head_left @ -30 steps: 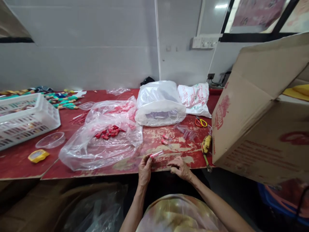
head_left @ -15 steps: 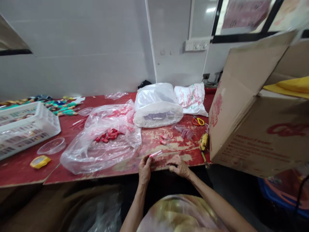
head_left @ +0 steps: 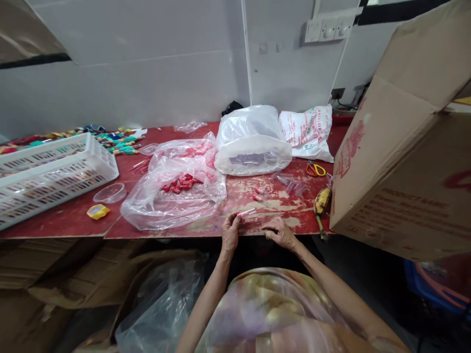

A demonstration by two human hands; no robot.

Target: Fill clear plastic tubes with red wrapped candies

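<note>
Head view: left hand (head_left: 230,231) pinches a pink tube (head_left: 246,213) at the red table's (head_left: 66,218) edge; right hand (head_left: 280,232) rests curled nearby, its grip unclear.

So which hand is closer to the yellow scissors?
The right hand. It rests at the table edge, below and a little left of the scissors. The left hand, pinching a small pink tube, sits farther left.
</note>
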